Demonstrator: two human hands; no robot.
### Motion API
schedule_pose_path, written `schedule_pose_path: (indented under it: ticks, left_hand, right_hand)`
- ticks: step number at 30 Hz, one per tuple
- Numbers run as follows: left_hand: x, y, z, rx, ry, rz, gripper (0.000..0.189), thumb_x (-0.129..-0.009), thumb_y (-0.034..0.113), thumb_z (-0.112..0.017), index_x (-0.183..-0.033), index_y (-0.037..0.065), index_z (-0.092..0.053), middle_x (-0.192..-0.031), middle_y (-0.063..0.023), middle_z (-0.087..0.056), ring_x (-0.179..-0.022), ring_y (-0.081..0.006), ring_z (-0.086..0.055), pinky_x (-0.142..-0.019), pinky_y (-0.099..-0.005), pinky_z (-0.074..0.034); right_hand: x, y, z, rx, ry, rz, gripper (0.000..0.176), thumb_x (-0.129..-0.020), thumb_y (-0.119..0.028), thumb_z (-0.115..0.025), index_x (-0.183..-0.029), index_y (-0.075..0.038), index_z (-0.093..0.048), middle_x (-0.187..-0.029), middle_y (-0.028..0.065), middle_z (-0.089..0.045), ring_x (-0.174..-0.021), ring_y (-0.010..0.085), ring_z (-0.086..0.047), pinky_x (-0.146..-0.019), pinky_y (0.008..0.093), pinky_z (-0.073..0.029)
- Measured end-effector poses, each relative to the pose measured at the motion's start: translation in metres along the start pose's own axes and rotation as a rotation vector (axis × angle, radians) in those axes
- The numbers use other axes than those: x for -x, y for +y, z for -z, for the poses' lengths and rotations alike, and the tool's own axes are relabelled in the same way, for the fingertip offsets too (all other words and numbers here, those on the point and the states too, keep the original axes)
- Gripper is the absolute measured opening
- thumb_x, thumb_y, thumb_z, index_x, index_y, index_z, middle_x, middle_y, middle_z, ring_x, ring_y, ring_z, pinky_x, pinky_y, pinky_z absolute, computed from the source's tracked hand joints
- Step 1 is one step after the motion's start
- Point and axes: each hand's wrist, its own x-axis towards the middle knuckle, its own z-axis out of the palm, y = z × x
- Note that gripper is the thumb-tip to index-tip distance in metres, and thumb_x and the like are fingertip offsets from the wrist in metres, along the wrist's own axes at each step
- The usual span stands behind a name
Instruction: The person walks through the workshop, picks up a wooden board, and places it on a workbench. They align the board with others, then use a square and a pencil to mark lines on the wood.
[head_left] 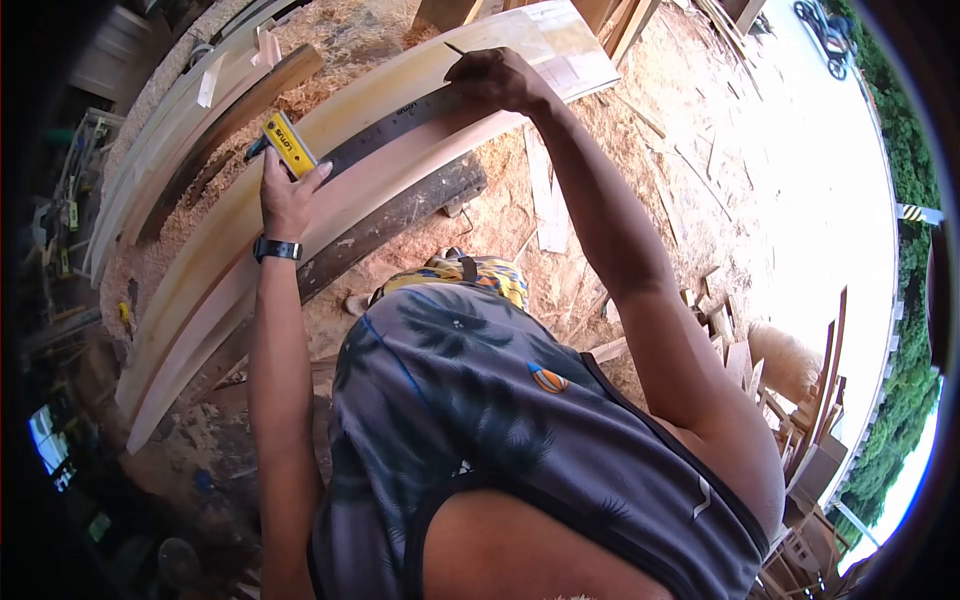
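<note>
Sawdust (pixel 600 190) carpets the workshop floor, spreading wide past the far end of a long pale timber (pixel 365 108), where loose offcuts are strewn. Along the timber's smooth top lies a square (pixel 292 146), its flat dark blade running lengthwise. The left hand (pixel 288 203) grips its blocky yellow stock between thumb and fingers. Nearer the far end, the right hand (pixel 500 80) has its fingers pinched narrow around a slim pencil (pixel 456 48). Beside the near edge sits a rough, dark log (pixel 400 215).
</note>
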Motion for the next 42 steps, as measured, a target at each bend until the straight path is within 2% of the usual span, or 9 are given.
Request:
schedule_pose_path:
  ticks: [12,24,26,29,30,31,34,37,42]
  left_hand:
    - [0.0,0.001,-0.001,0.019,-0.007,-0.014,0.049,-0.083,0.014,-0.081,-0.114,0.001,-0.045,-0.088,-0.0069,-0.063,-0.078,-0.013,-0.061,-0.068,-0.0272,-0.051]
    - [0.001,-0.001,-0.001,0.013,-0.014,-0.003,0.054,-0.083,0.016,-0.081,-0.12,0.0,-0.045,-0.092,-0.0086,-0.065,-0.08,-0.0146,-0.063,-0.071,-0.0286,-0.053]
    - [0.0,-0.002,-0.002,-0.023,-0.001,-0.033,0.057,-0.083,0.016,-0.081,-0.123,-0.001,-0.044,-0.092,-0.0089,-0.064,-0.081,-0.0144,-0.063,-0.071,-0.0287,-0.052]
    - [0.0,-0.001,-0.002,-0.037,-0.004,-0.028,0.057,-0.084,0.016,-0.08,-0.124,-0.001,-0.044,-0.093,-0.0089,-0.063,-0.081,-0.0144,-0.062,-0.071,-0.029,-0.052]
    - [0.0,0.0,-0.002,-0.036,0.002,-0.023,0.057,-0.084,0.016,-0.08,-0.124,-0.001,-0.044,-0.093,-0.0089,-0.063,-0.081,-0.0144,-0.062,-0.071,-0.029,-0.052]
    - [0.001,0.001,-0.004,-0.015,0.004,-0.023,0.056,-0.083,0.016,-0.08,-0.123,-0.001,-0.045,-0.092,-0.009,-0.063,-0.08,-0.0146,-0.063,-0.071,-0.0291,-0.052]
    - [0.0,0.002,-0.002,-0.029,0.005,-0.007,0.056,-0.083,0.017,-0.08,-0.123,-0.001,-0.045,-0.091,-0.009,-0.064,-0.079,-0.0149,-0.063,-0.07,-0.029,-0.052]
    - [0.0,-0.002,-0.002,-0.066,0.001,-0.001,0.056,-0.083,0.018,-0.08,-0.122,-0.002,-0.045,-0.09,-0.0091,-0.065,-0.077,-0.0149,-0.063,-0.069,-0.0288,-0.052]
    - [0.002,0.004,-0.002,-0.063,-0.001,0.025,0.055,-0.083,0.018,-0.08,-0.121,-0.001,-0.045,-0.089,-0.0088,-0.065,-0.077,-0.0145,-0.063,-0.069,-0.0292,-0.052]
  right_hand:
    - [-0.002,0.005,0.001,-0.004,-0.006,-0.037,0.018,-0.089,-0.011,-0.072,-0.105,-0.003,-0.072,-0.091,0.0034,-0.073,-0.082,0.0093,-0.065,-0.074,0.026,-0.053]
    - [-0.003,0.014,0.002,0.01,-0.018,0.083,0.021,-0.092,-0.012,-0.068,-0.109,-0.001,-0.07,-0.094,0.008,-0.074,-0.086,0.0116,-0.066,-0.079,0.0287,-0.054]
    - [0.001,-0.007,0.002,-0.129,0.026,-0.05,0.033,-0.098,-0.021,-0.063,-0.122,0.001,-0.064,-0.099,0.0121,-0.074,-0.094,0.0161,-0.069,-0.085,0.0307,-0.055]
    - [0.003,-0.002,0.012,-0.267,0.175,0.067,0.045,-0.103,-0.032,-0.055,-0.134,0.001,-0.056,-0.103,0.0142,-0.074,-0.099,0.0203,-0.071,-0.087,0.0323,-0.056]
    - [0.008,-0.012,0.019,-0.239,0.198,-0.025,0.054,-0.105,-0.043,-0.048,-0.137,0.001,-0.055,-0.105,0.0163,-0.074,-0.1,0.022,-0.071,-0.087,0.0324,-0.056]
    - [0.013,-0.02,0.021,-0.335,0.233,-0.028,0.056,-0.105,-0.043,-0.049,-0.133,0.004,-0.057,-0.095,0.0147,-0.074,-0.086,0.0199,-0.073,-0.08,0.03,-0.057]
    - [0.023,-0.023,0.029,-0.443,0.14,-0.007,0.06,-0.105,-0.047,-0.046,-0.134,0.004,-0.056,-0.09,0.0142,-0.074,-0.082,0.0191,-0.073,-0.077,0.0297,-0.057]
    - [0.029,-0.023,0.03,-0.227,0.072,-0.044,0.06,-0.105,-0.048,-0.043,-0.134,0.002,-0.057,-0.085,0.0125,-0.073,-0.077,0.0182,-0.072,-0.075,0.0295,-0.057]
    - [0.033,-0.019,0.025,-0.281,-0.069,-0.11,0.044,-0.105,-0.031,-0.044,-0.133,-0.001,-0.06,-0.085,0.013,-0.073,-0.075,0.0184,-0.071,-0.073,0.03,-0.057]
